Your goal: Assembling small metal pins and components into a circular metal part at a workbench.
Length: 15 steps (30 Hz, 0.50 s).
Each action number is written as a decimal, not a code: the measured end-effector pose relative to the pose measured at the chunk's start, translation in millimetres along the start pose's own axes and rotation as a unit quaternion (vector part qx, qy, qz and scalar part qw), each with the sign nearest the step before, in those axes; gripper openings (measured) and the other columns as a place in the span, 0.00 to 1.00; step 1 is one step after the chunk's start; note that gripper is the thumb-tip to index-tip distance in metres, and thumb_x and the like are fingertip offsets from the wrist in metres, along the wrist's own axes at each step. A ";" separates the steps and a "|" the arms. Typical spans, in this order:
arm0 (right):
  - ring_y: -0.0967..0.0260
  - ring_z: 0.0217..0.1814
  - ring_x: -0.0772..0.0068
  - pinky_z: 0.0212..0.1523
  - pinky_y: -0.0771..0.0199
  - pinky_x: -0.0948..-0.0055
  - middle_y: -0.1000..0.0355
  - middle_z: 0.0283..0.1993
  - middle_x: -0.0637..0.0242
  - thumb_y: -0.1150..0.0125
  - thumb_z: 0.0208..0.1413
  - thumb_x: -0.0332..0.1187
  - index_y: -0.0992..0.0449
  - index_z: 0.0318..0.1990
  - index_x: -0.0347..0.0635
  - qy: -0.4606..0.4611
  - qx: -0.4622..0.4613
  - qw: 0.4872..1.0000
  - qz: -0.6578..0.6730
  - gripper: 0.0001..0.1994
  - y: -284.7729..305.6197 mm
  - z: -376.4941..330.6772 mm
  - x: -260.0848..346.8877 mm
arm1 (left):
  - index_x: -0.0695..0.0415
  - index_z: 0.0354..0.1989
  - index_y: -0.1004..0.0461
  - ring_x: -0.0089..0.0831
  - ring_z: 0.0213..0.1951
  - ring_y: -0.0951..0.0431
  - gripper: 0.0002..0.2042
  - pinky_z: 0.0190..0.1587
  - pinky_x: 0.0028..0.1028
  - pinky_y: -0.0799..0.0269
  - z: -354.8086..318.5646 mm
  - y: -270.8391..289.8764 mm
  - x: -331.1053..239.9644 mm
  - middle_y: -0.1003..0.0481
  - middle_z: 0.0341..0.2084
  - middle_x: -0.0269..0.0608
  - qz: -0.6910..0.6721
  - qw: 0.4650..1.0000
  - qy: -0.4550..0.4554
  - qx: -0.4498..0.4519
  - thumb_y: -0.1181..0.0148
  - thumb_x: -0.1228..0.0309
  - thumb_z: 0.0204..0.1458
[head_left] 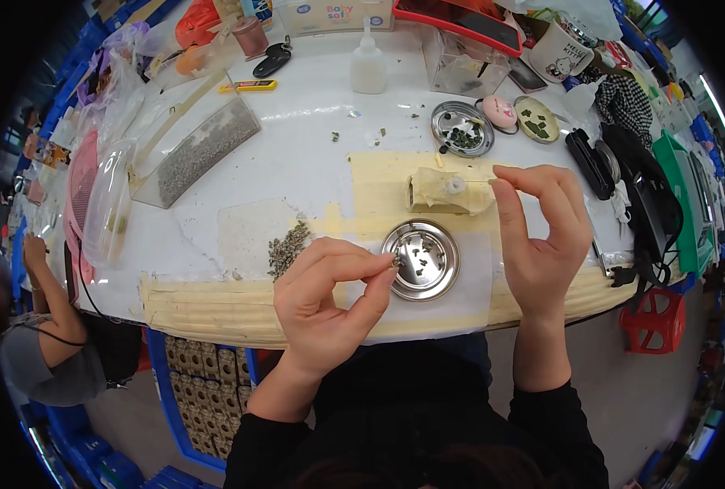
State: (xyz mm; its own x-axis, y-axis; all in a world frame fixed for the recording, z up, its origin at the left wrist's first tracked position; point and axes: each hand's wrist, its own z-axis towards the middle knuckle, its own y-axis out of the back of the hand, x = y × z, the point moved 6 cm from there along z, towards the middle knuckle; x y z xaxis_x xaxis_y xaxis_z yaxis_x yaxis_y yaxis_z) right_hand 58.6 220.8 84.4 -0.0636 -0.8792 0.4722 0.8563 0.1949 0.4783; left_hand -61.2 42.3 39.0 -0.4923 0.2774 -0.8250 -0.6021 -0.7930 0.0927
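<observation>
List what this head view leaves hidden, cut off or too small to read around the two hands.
- Piece pinched by the left hand: too small to identify; fingertips cover most of it.
- Thin tool in the right hand: its tip blurs against the tape-wrapped block.
- Bits in the steel dish: too small, lost in glare.
- Heap of grey pieces: partly behind the left hand.
- Table: far edge cut off by the fisheye rim.
</observation>
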 end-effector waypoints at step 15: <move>0.23 0.45 0.73 0.46 0.20 0.75 0.25 0.42 0.57 0.54 0.70 0.31 0.36 0.47 0.31 -0.156 0.092 0.858 0.481 0.09 -39.5 -36.6 28.6 | 0.64 0.35 0.18 0.26 0.32 0.23 0.10 0.36 0.23 0.29 -0.8 -1.2 6.7 0.21 0.29 0.41 -0.068 0.996 0.048 0.030 0.33 0.87 0.43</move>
State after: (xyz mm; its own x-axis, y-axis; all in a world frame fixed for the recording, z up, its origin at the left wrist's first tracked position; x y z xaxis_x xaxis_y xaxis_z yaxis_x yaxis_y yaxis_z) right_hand 41.7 172.1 51.9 0.4673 -0.1197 0.8759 0.4959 0.8557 -0.1477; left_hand -63.3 44.6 32.9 -0.3439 0.3242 -0.8813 -0.6962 -0.7178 0.0076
